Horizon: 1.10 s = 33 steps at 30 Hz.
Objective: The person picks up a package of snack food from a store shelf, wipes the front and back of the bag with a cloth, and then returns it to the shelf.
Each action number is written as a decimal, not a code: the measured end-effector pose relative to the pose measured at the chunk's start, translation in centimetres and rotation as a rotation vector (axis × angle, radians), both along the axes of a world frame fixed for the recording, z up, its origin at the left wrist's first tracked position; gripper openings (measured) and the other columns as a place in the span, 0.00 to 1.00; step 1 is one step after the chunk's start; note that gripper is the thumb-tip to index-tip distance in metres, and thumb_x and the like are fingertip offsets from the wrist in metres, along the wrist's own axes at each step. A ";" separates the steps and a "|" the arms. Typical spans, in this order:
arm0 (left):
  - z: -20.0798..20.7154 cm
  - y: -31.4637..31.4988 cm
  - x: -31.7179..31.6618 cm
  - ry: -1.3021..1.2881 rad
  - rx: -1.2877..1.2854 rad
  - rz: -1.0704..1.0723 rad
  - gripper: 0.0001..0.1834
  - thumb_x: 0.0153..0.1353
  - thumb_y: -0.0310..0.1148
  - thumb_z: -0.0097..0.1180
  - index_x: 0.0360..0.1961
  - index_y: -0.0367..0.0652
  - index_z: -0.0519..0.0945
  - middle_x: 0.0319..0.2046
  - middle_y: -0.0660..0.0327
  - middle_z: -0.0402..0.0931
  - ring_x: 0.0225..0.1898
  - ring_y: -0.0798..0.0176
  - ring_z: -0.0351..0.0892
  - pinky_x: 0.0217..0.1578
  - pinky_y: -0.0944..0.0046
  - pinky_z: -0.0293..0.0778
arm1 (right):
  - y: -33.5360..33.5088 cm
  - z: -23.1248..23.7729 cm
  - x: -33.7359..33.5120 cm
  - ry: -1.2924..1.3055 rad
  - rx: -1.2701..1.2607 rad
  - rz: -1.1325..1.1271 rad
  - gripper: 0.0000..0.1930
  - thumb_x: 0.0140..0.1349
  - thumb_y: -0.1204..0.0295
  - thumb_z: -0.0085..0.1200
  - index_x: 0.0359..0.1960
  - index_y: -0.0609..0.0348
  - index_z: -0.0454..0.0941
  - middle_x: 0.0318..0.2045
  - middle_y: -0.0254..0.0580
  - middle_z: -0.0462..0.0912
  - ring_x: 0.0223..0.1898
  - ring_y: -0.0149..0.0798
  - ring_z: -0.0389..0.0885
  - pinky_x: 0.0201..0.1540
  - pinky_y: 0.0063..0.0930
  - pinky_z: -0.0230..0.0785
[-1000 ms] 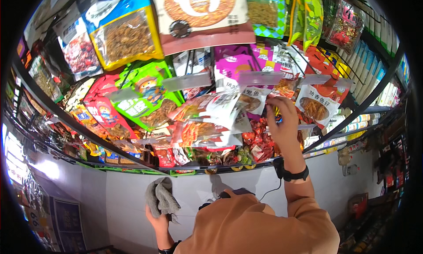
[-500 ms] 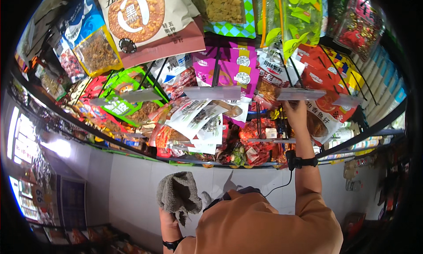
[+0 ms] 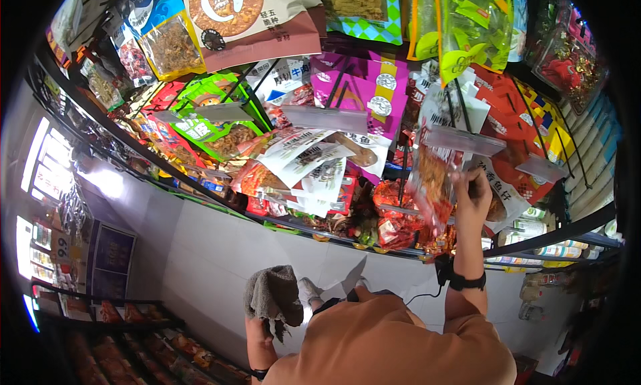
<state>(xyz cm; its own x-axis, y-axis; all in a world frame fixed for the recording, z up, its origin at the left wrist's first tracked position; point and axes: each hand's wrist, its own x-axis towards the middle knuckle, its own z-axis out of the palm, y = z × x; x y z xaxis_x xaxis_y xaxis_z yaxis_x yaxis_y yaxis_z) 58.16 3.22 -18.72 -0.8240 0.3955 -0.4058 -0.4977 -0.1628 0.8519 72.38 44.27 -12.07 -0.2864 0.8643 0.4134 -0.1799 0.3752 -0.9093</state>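
Note:
My right hand (image 3: pixel 472 188) is raised to the hanging snacks, thumb and fingers pinched at the edge of a clear-fronted snack bag (image 3: pixel 431 178) with reddish-brown contents. Part of this bag is smeared by motion. It hangs below a clear label holder (image 3: pixel 464 141) at the front of a hook. Just right of the hand is a red and white snack bag (image 3: pixel 502 185). Low at the left, a grey cloth (image 3: pixel 272 295) covers my left hand, which holds it away from the rack. The cloth hides the left fingers.
White snack bags (image 3: pixel 304 161), purple bags (image 3: pixel 360 91) and green bags (image 3: pixel 217 128) hang on the rack's hooks. Larger bags (image 3: pixel 260 25) hang above. A dark shelf edge (image 3: pixel 314 233) curves across below, over the pale tiled floor (image 3: pixel 200 245). Another shelf (image 3: pixel 127 325) stands at lower left.
My right hand has come out from under the label holder, and the snack bag now swings forward beside its fingers. The view has turned slightly. The cloth stays at my left hand.

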 end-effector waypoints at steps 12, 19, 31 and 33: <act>0.7 4.6 -1.6 -0.004 0.175 -0.250 0.30 0.58 0.31 0.56 0.61 0.37 0.63 0.56 0.55 0.68 0.55 0.59 0.70 0.55 0.57 0.68 | -9.5 3.1 6.0 0.137 -0.204 0.195 0.11 0.53 0.79 0.56 0.23 0.57 0.63 0.25 0.37 0.76 0.25 0.23 0.69 0.30 0.17 0.60; 1.6 3.2 -4.6 -0.036 0.288 -0.360 0.30 0.58 0.32 0.56 0.61 0.37 0.63 0.57 0.55 0.68 0.56 0.59 0.70 0.55 0.57 0.68 | -15.8 1.6 6.4 0.147 -0.242 0.099 0.11 0.54 0.74 0.58 0.26 0.56 0.64 0.22 0.37 0.75 0.20 0.24 0.68 0.24 0.16 0.59; 4.5 2.1 -13.2 0.040 0.540 -0.475 0.30 0.63 0.38 0.51 0.64 0.39 0.60 0.61 0.57 0.62 0.60 0.61 0.63 0.60 0.58 0.62 | -25.9 2.3 -1.9 0.334 -0.416 0.262 0.12 0.54 0.71 0.60 0.34 0.62 0.70 0.33 0.46 0.80 0.24 0.29 0.73 0.27 0.23 0.65; 5.1 1.9 -12.9 0.055 0.552 -0.511 0.34 0.60 0.39 0.55 0.64 0.39 0.59 0.61 0.57 0.63 0.59 0.60 0.65 0.59 0.58 0.63 | -27.1 1.5 -2.4 0.327 -0.436 0.384 0.12 0.55 0.73 0.59 0.37 0.64 0.71 0.37 0.46 0.80 0.29 0.32 0.76 0.33 0.25 0.68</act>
